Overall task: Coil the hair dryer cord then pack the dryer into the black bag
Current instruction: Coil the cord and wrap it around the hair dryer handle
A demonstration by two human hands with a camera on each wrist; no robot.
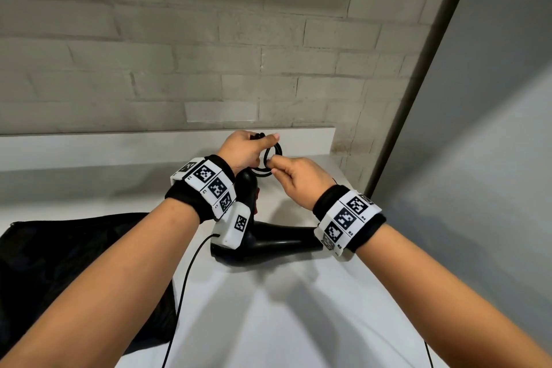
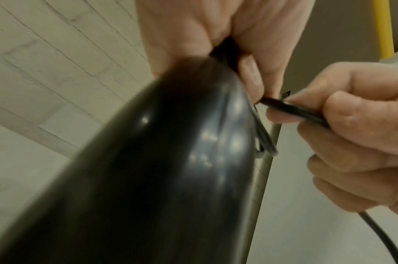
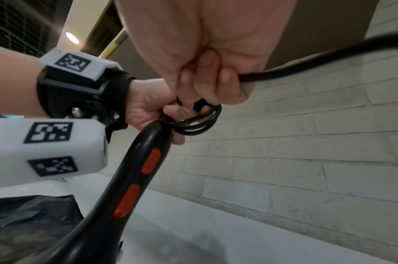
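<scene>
A black hair dryer [image 1: 277, 237] lies on the white table [image 1: 268, 308], its handle [image 3: 146, 157] with two orange buttons pointing up toward my hands. My left hand [image 1: 248, 151] grips several loops of the black cord [image 1: 273, 158] at the top of the handle [image 2: 171, 160]. Just to its right, my right hand [image 1: 295, 178] pinches the cord [image 3: 306, 62] between thumb and curled fingers, right against the coil [image 3: 198, 123]. The loose cord [image 2: 378, 237] trails off below that hand. The black bag [image 1: 74, 272] lies crumpled at the left.
A grey brick wall [image 1: 209, 39] rises behind a raised white ledge [image 1: 149, 143] at the table's back. A dark post [image 1: 418, 84] and grey panel stand at the right. Thin camera cables [image 1: 185, 293] hang from my wrists over the table.
</scene>
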